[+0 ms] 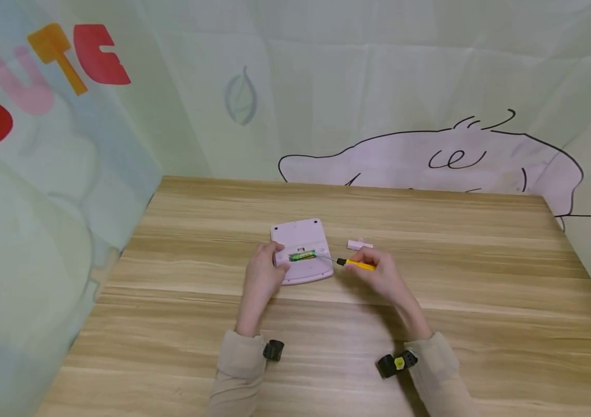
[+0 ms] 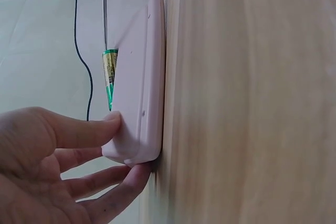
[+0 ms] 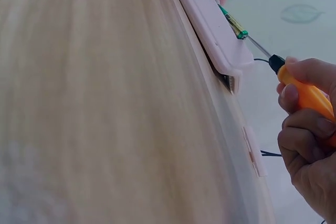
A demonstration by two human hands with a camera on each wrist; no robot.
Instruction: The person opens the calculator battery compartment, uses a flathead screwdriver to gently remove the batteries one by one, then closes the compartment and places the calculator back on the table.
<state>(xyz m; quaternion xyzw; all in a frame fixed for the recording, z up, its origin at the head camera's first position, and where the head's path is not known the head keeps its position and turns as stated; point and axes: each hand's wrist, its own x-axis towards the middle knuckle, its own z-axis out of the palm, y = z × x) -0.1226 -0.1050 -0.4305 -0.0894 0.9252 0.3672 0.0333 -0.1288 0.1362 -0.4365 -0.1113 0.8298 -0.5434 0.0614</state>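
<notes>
A flat pink device like a calculator (image 1: 300,236) lies on the table with its battery slot facing up. My left hand (image 1: 264,268) grips its left edge, thumb on top and fingers at the side. In the slot sits a green and gold battery (image 1: 303,255); its right end stands raised above the casing in the left wrist view. My right hand (image 1: 380,272) holds a screwdriver (image 3: 308,95) by its yellow-orange handle. The metal shaft (image 2: 105,22) points left, its tip right at the raised end of the battery.
A small pink battery cover (image 1: 360,245) lies on the wooden table (image 1: 196,231), just beyond the right hand. Printed cloth (image 1: 196,104) hangs behind the table and along its left side. Black camera straps (image 1: 273,350) are at both sleeve cuffs.
</notes>
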